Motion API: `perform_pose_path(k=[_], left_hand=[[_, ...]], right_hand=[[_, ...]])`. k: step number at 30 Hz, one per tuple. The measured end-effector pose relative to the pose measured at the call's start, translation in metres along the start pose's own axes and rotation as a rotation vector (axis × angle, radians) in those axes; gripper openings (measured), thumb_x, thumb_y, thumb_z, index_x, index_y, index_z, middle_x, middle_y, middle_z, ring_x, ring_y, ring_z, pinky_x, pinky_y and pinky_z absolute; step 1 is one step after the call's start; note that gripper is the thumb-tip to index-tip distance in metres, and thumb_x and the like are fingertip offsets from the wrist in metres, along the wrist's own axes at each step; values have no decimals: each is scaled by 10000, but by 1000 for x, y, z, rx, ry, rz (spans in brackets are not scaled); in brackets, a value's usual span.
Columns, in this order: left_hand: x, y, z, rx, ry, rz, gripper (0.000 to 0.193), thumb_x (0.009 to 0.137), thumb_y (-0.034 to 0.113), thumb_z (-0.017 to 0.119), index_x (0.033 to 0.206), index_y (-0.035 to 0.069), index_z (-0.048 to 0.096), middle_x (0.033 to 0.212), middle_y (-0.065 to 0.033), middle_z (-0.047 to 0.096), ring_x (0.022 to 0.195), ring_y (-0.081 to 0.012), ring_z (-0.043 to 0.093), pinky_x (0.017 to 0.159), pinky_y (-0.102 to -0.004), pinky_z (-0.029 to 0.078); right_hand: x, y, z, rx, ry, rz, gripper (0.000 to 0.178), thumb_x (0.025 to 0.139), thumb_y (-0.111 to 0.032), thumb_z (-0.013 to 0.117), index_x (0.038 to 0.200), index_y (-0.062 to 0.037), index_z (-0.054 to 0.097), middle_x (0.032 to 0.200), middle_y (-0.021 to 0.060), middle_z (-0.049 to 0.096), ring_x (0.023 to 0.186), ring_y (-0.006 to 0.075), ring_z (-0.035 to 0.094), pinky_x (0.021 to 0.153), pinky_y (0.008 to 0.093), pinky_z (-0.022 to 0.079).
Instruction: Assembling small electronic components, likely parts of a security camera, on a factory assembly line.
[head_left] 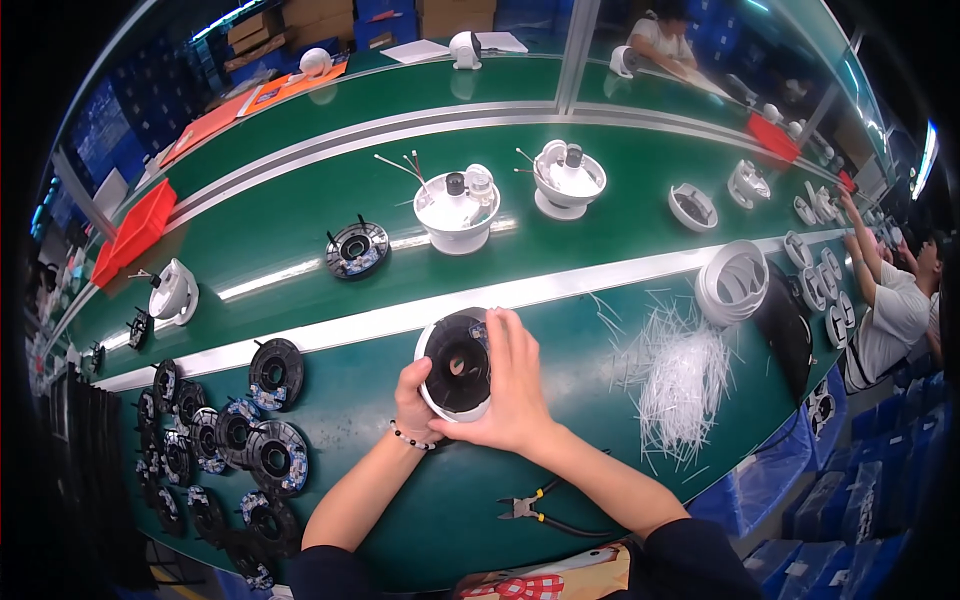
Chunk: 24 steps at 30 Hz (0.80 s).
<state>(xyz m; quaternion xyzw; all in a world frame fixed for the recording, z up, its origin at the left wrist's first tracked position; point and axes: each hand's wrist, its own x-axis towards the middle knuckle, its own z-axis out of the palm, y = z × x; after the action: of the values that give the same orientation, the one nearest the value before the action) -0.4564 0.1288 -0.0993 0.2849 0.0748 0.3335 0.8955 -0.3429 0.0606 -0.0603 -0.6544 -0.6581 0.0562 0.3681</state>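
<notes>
Housing: white round housing with black insert (pixel 460 398), gripped between both hands near the bench's (pixel 590 420) far edge; round, no long axis.
Left hand (pixel 412 405): curled against its left side.
Right hand (pixel 513 390): fingers along its right side.
Room: between black discs (pixel 276 460) leftward and white strips (pixel 685 385) rightward; cutters (pixel 522 508) toward near edge.

Near is a green worktable (pixel 590 385); behind it lies a long green surface (pixel 330 190) with pale edges (pixel 550 290). Cardboard boxes (pixel 320 22) stand far away, blue bins (pixel 835 495) at near right. At far right shines a white lamp (pixel 925 158).
</notes>
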Motion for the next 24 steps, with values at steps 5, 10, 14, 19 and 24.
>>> perform_pose_path(k=[5,10,14,19,24], left_hand=[[-7,9,6,-60,-75,55,711,745,352,493,1326,49,216,1266,-138,388,1150,-242,415,983,-364,327],[-14,14,4,-73,-57,96,709,772,408,459,1334,61,201,1276,-136,378,1157,-240,407,981,-365,327],[-20,19,2,-142,12,119,709,811,510,389,1331,61,213,1281,-131,378,1148,-239,416,978,-372,327],[-27,30,-3,-68,36,112,719,809,568,349,1311,59,268,1280,-129,384,1152,-246,413,977,-384,329],[-29,45,0,83,9,174,763,767,507,465,1338,74,204,1292,-130,365,1166,-258,399,977,-389,335]], right_hand=[[-5,-11,14,55,124,-24,1186,442,-400,791,1298,52,106,1268,272,217,1101,428,296,914,481,263],[-4,-24,18,40,93,12,1224,433,-453,794,1303,49,95,1281,275,195,1120,434,275,920,485,253],[2,-38,10,27,-35,45,1266,431,-511,787,1315,49,75,1313,282,162,1161,450,237,952,504,222],[12,-37,7,111,-64,-98,1250,453,-498,781,1324,49,68,1354,269,112,1181,447,224,965,508,222],[9,-47,29,176,22,-72,1223,489,-469,784,1327,50,60,1363,268,120,1213,419,216,999,469,196]])
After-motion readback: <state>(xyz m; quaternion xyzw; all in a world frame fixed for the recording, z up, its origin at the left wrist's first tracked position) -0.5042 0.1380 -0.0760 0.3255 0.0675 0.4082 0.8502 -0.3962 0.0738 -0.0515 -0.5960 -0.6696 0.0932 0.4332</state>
